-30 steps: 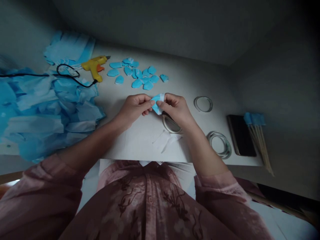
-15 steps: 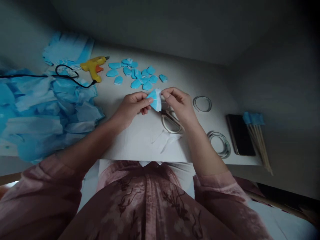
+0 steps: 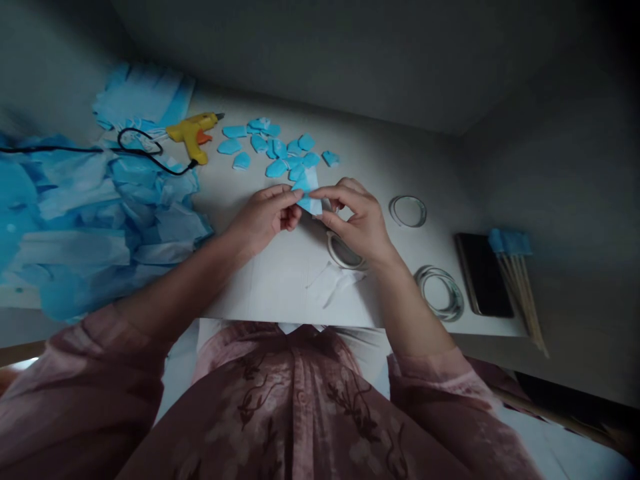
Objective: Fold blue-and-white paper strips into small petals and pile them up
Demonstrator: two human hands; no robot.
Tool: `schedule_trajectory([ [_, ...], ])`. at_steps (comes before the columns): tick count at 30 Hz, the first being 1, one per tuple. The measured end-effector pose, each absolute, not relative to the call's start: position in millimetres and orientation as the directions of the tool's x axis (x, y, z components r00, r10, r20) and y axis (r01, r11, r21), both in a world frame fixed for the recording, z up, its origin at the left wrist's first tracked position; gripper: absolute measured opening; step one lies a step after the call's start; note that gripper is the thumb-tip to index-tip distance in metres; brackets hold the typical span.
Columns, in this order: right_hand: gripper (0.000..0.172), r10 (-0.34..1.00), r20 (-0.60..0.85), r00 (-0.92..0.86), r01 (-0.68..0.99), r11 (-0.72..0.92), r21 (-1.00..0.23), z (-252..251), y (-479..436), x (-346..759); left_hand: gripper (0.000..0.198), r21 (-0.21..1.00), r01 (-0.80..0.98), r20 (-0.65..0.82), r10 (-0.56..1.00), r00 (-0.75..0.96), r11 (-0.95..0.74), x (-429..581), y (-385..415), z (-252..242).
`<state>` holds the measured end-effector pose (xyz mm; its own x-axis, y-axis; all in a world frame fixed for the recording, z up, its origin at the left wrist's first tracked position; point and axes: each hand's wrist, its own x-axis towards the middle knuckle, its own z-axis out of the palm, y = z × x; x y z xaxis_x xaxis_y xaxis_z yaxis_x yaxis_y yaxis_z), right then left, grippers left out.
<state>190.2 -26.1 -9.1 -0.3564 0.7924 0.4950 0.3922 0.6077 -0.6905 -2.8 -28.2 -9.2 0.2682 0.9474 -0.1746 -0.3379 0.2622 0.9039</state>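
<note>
My left hand pinches the left side of a folded blue-and-white piece of mask fabric between thumb and fingers. From the other side, my right hand grips it too: the index finger lies on its face and the thumb is at its lower white edge. Under my right hand lie scissors, of which mainly one handle loop shows. White fabric scraps lie just below the scissors. Several small cut blue fabric pieces are spread on the table beyond my hands.
A yellow glue gun with a black cord lies at the back left, beside a mask stack and a heap of blue fabric. Rightward are wire or tape coils, a dark phone and blue-tipped sticks.
My right index finger has moved onto the fabric piece, and the thumb has dropped to its lower edge. The piece has turned slightly. My left hand keeps its pinch.
</note>
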Motion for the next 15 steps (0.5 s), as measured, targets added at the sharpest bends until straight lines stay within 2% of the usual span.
schedule_trajectory([
  [2,0.016,0.805,0.481,-0.348,0.380,0.590,-0.712,-10.0,-25.6,189.2,0.028,0.922,-0.305,-0.162,0.952,0.259,0.239,-2.7,-28.7,-9.6],
  [9,0.036,0.896,0.357,-0.263,0.266,0.423,-0.866,-8.1,-28.4,186.1,0.026,0.967,-0.219,-0.084,0.972,0.221,0.133,-3.1,-29.6,-12.2],
  [15,0.054,0.953,0.233,-0.193,0.196,0.270,-0.943,-14.7,-23.7,185.4,0.024,0.973,-0.199,-0.072,0.974,0.215,0.116,-3.3,-29.3,-14.1],
])
